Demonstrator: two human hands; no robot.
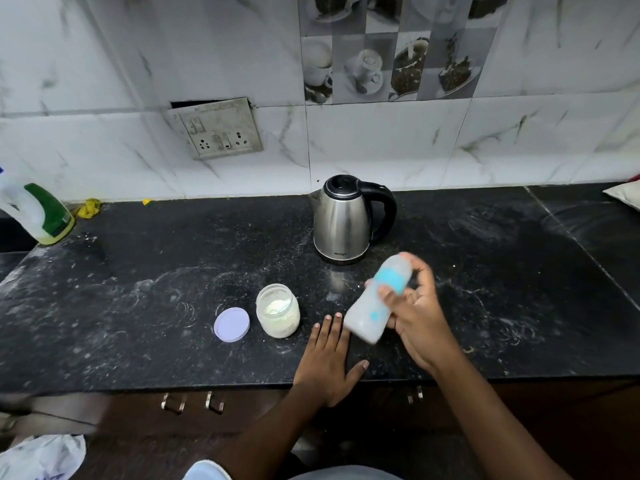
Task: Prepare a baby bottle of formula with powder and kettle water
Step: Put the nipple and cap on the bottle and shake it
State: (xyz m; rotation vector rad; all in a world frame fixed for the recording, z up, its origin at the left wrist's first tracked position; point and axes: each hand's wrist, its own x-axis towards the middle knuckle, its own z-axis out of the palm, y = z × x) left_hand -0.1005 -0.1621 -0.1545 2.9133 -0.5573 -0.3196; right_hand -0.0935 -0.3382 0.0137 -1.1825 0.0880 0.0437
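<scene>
one kettle (341, 221), one bottle (377, 299), one jar (278, 310) — one lid (231, 324).

The black speckled bench (138, 278) carries a steel kettle (343, 220) far centre, an open powder jar (278, 311) with its lilac lid (231, 324) just left, and a green-labelled bottle (38, 214) far left.

Spray bottle (38, 214), wall socket (216, 128), countertop (138, 271)

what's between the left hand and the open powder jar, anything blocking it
Nothing visible. The left hand lies flat on the counter, just right of the open powder jar, with only bare counter between them. The lid lies on the jar's far side, and the right hand holds the bottle tilted off to the right.
</scene>
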